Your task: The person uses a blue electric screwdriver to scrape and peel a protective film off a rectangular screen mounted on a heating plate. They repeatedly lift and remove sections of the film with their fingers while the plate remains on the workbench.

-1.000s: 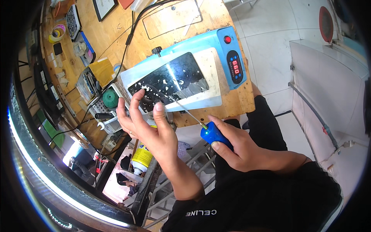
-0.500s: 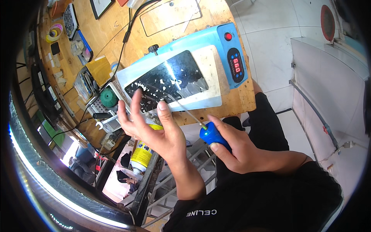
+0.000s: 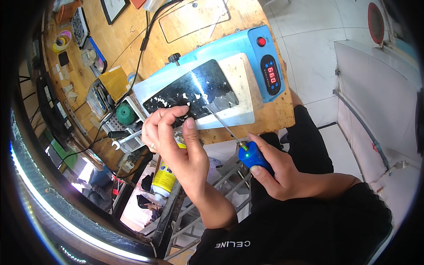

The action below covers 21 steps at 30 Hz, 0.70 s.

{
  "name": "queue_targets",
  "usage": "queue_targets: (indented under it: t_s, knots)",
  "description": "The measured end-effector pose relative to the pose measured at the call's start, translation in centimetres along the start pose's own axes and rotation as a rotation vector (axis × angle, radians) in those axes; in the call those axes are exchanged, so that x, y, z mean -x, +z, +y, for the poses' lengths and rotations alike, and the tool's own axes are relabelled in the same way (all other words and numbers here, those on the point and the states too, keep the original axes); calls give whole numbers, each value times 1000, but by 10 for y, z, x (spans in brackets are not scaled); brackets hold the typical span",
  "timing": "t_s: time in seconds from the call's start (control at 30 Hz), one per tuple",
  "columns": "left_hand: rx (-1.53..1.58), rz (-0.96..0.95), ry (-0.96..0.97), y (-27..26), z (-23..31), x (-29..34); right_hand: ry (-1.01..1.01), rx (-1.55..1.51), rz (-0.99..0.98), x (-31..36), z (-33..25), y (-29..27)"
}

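A black glass screen panel (image 3: 205,77) lies on a pale sheet (image 3: 245,115) over the blue heating plate machine (image 3: 251,42). White flakes and scraped bits are scattered over the panel. My right hand (image 3: 285,174) grips the blue handle of a small electric scraping tool (image 3: 254,154), which has a small green light. Its thin metal shaft reaches to the panel's near side, by a greyish peeled patch. My left hand (image 3: 179,139) is at the panel's near left edge, fingers bent and thumb apart from the index finger. Its fingertips overlap the panel; whether they touch is unclear.
Left of the machine stand a green round container (image 3: 126,114), a wrench (image 3: 126,141) and a yellow box (image 3: 114,83). Below my left hand is a yellow spray can (image 3: 163,179). A black cable (image 3: 143,44) crosses the wooden table (image 3: 132,28).
My left hand has lowered onto the panel's near edge, its fingers bending more. My right hand has shifted slightly right and down with the scraping tool.
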<state>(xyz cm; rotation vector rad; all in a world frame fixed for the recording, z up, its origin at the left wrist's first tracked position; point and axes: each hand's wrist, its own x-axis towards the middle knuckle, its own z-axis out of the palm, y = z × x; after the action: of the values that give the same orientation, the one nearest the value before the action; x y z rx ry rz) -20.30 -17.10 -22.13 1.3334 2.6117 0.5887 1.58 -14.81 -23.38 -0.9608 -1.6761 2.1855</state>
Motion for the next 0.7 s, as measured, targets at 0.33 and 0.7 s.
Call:
queue_targets:
  t_s: [0.33, 0.7]
  knots:
    - [-12, 51, -46, 14, 1, -3, -45, 12, 30, -1, 3, -1]
    - [-104, 81, -20, 27, 0, -5, -40, -39, 57, -4, 5, 5]
